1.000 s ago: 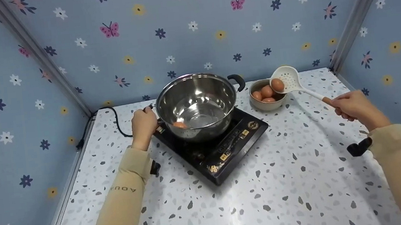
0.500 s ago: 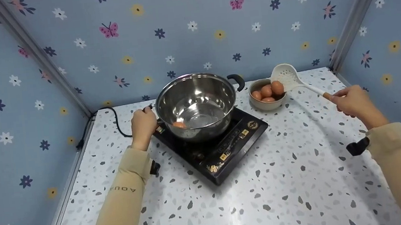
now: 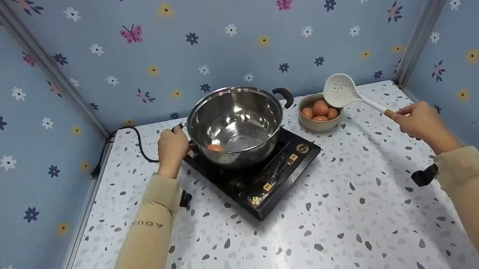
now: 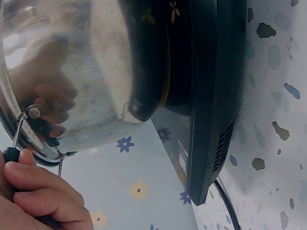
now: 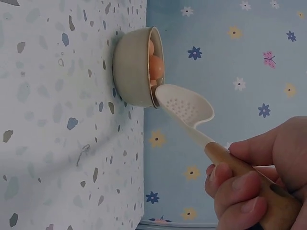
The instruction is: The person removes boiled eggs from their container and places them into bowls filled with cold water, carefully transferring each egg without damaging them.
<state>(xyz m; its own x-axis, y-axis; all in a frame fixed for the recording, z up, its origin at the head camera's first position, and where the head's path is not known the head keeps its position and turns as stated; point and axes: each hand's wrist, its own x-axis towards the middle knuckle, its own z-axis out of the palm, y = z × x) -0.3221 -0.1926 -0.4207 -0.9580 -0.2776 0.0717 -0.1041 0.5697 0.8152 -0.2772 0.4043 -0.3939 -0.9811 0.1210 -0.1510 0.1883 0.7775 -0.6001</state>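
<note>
My left hand (image 3: 172, 149) grips the black side handle of a steel pot (image 3: 241, 156), its fingers curled round the handle in the left wrist view. One brown egg (image 3: 214, 148) lies inside the pot at the near left. My right hand (image 3: 421, 122) holds a white slotted skimmer (image 3: 340, 90) by its wooden handle (image 5: 230, 160). The skimmer's head carries nothing and overlaps the right rim of a beige bowl (image 3: 320, 126). Several brown eggs (image 3: 320, 108) sit in that bowl.
Under the pot is a black induction cooker (image 3: 286, 165), its power cord (image 3: 140, 144) trailing off to the left. The speckled white table (image 3: 319, 232) meets flowered blue panels (image 3: 232, 56) at the back and sides.
The egg on the skimmer has slid off and now rests among the others in the bowl. The skimmer's head has risen slightly; my left hand stays on the pot handle.
</note>
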